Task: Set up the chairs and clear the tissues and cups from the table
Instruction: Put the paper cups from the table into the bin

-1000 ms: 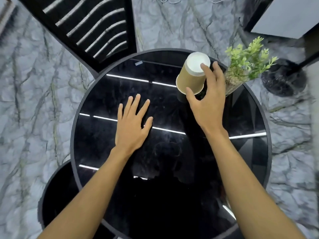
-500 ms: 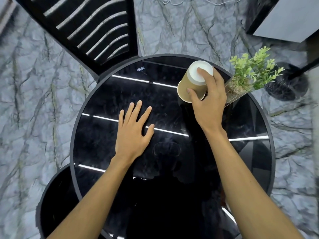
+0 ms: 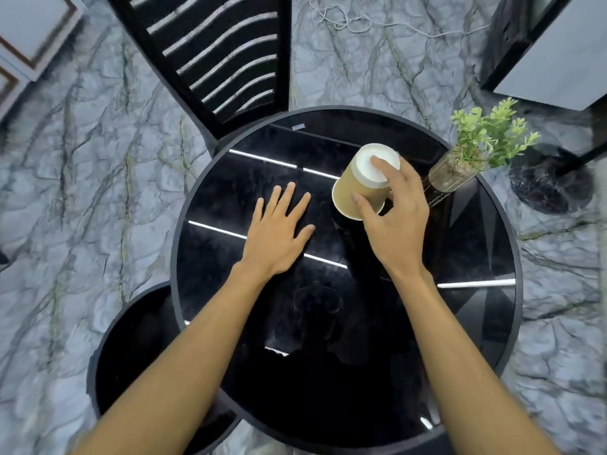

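A brown paper cup (image 3: 353, 188) with a white lid is tilted over the far right part of the round black glass table (image 3: 486, 323). My right hand (image 3: 394, 221) grips it, index finger on the lid and thumb on the side. My left hand (image 3: 279, 234) lies flat on the tabletop with fingers spread, a little left of the cup. A black slatted chair (image 3: 223, 57) stands at the table's far left edge. No tissues are visible.
A green plant in a glass vase (image 3: 460, 169) stands at the table's right rim, just beyond my right hand. A round black stool seat (image 3: 131, 349) sits under the near left edge. A dark pedestal base (image 3: 551, 185) and white cables (image 3: 345, 18) are on the marble floor.
My right hand closed around the cup and tipped it, drawing it slightly nearer. The left hand stayed flat on the table.
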Available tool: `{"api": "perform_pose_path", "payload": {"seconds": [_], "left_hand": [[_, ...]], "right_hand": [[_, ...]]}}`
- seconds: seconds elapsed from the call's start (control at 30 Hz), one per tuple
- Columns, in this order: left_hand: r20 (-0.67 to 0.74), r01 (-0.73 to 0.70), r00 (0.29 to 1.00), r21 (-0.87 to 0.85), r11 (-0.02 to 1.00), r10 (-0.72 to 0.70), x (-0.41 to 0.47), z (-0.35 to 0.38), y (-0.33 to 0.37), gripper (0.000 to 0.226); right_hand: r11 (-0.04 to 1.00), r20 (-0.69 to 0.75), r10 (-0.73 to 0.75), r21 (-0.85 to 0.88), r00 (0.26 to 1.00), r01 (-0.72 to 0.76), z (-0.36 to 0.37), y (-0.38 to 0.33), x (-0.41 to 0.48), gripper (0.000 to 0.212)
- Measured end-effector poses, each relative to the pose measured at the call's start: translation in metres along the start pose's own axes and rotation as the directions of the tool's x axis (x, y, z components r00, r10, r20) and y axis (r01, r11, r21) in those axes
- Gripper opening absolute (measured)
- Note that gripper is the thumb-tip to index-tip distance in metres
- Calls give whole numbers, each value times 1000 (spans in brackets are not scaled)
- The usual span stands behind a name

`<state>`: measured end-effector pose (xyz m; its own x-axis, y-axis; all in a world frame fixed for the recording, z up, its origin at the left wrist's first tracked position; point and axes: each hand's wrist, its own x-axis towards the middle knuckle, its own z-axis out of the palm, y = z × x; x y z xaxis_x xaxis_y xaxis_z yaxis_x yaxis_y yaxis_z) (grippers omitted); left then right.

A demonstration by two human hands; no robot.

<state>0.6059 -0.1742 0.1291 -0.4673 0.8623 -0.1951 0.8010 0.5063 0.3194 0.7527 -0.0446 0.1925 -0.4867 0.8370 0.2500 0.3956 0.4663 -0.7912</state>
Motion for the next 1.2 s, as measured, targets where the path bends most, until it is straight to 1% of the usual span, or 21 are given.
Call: {"api": "perform_pose_path", "payload": {"seconds": [0.07, 0.13, 0.23, 0.33, 0.43, 0.53, 0.63, 0.7, 0.8, 0.87, 1.0, 1.03, 1.07, 1.13, 1.17, 1.2], "left_hand": [[10, 17, 1000, -48, 999, -17, -18, -13, -5, 59], [-15, 49, 999, -85, 995, -50, -46, -24, -17, 58], [-43, 165, 984, -131, 977, -172, -102, -35, -42, 58], [-68, 280, 953, -176, 944, -296, -166, -40, -65, 59], [-71, 391, 908, -215, 895, -413, -232, -36, -87, 61], [-40, 513, 837, -290, 808, -546, -289, -26, -105, 56], [-23, 588, 780, -315, 745, -625, -334, -20, -120, 62], [-26, 630, 737, -335, 700, -676, -358, -17, -132, 55], [-18, 673, 680, -380, 634, -733, -384, -13, -149, 48], [1, 692, 656, -401, 601, -755, -399, -6, -162, 47], [78, 734, 618, -413, 539, -782, -422, 18, -182, 46], [96, 744, 609, -412, 526, -787, -427, 26, -189, 46], [116, 754, 600, -412, 512, -791, -433, 35, -194, 46], [160, 769, 586, -417, 484, -794, -445, 53, -204, 45], [182, 773, 583, -425, 471, -792, -450, 60, -208, 45], [201, 776, 579, -435, 457, -791, -455, 67, -211, 45]], "right_hand": [[1000, 33, -14, 16, 999, 14, 3, -13, -14, 54], [999, 75, -30, 37, 997, 27, 8, -29, -29, 54], [995, 149, -68, 81, 987, 57, 19, -57, -53, 54], [988, 228, -111, 135, 967, 82, 32, -86, -78, 54], [976, 327, -173, 185, 929, 117, 48, -114, -105, 55], [963, 413, -237, 219, 879, 157, 69, -139, -133, 55], [954, 478, -276, 241, 834, 177, 92, -162, -161, 54], [945, 513, -307, 261, 802, 195, 108, -176, -179, 53], [934, 557, -335, 301, 760, 191, 135, -191, -204, 53], [932, 585, -337, 315, 738, 176, 154, -196, -220, 54], [951, 648, -296, 264, 702, 157, 192, -184, -254, 53], [961, 693, -271, 228, 668, 154, 205, -175, -265, 53], [971, 754, -239, 174, 611, 164, 217, -163, -278, 52], [974, 865, -158, 58, 476, 217, 239, -133, -304, 48], [971, 894, -121, 18, 431, 236, 246, -119, -317, 45], [970, 911, -90, -10, 401, 241, 251, -107, -327, 43]]}}
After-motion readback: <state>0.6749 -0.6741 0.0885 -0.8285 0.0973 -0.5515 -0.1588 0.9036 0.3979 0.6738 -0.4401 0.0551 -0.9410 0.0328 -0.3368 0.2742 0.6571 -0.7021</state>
